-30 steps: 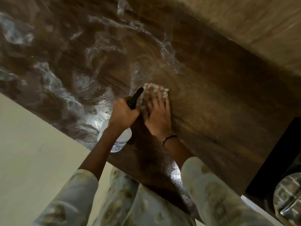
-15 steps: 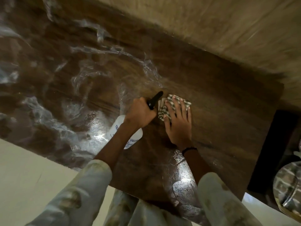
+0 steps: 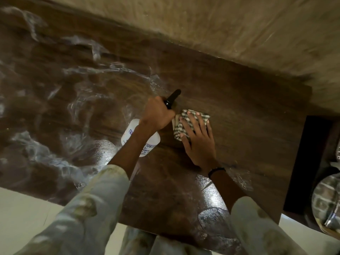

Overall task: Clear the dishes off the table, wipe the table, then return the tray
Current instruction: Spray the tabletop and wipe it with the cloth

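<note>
A dark wooden table (image 3: 248, 111) under a clear plastic cover fills the view. My right hand (image 3: 199, 142) lies flat with straight fingers on a folded checked cloth (image 3: 185, 124) and presses it onto the tabletop. Just left of it, my left hand (image 3: 156, 115) grips the neck of a white spray bottle (image 3: 131, 138) with a black nozzle (image 3: 173, 98) pointing away from me. The two hands almost touch. No dishes stand on the visible part of the table.
A beige wall (image 3: 239, 28) runs along the table's far edge. To the right of the table stands a dark surface (image 3: 309, 162) with a shiny round metal dish (image 3: 326, 201) on it. Pale floor (image 3: 22, 214) shows at the lower left.
My right hand has slid the cloth to the right across the table, and my left hand with the spray bottle has followed alongside. The view has shifted right toward the table's end.
</note>
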The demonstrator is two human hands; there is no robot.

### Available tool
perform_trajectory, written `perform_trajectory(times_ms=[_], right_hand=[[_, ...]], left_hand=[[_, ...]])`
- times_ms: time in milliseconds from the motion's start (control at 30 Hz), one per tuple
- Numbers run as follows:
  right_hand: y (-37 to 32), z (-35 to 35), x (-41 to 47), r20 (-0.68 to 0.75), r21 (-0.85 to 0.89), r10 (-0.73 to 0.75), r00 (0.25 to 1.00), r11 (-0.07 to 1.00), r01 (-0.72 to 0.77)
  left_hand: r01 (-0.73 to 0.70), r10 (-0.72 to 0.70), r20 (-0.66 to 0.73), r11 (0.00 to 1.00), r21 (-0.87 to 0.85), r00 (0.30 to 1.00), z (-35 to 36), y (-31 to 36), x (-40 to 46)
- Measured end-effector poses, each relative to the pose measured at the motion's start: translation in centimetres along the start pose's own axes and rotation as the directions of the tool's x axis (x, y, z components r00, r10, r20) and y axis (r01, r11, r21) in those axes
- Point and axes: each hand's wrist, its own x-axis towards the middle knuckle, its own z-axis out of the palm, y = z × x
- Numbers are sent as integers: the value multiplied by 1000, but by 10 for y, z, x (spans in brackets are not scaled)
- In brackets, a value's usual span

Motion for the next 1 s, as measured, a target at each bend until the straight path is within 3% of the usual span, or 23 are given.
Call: perform_trajectory(times_ms=[100, 267, 433, 500, 633, 700, 833, 1000], right_hand=[[25, -13, 30, 14, -13, -33, 999, 999, 33], [60, -42, 114, -8, 4, 82, 997, 997, -82], [28, -40, 175, -21, 33, 211, 977, 977, -210], [10, -35, 167, -2, 43, 147, 989, 988, -147], [12, -31, 116, 90, -7, -172, 981, 985, 173], [36, -37, 107, 110, -38, -211, 971, 976, 216], [73, -53, 139, 15, -60, 32, 999, 998, -31], [29, -50, 202, -18, 9, 246, 969, 969, -246]], left_hand=[[-29, 29, -23, 1000, 5, 999, -7, -5, 3], [-30, 30, -40, 999, -23, 999, -20, -21, 9], [-17, 17, -51, 1000, 8, 999, -31, -31, 12], [-13, 13, -37, 1000, 3, 999, -31, -32, 12], [-21, 19, -62, 1000, -23, 998, -33, -32, 12], [-11, 9, -58, 999, -35, 998, -36, -33, 13], [-8, 4, -52, 998, -70, 999, -41, -35, 15], [-23, 16, -84, 997, -80, 996, -43, -37, 15]])
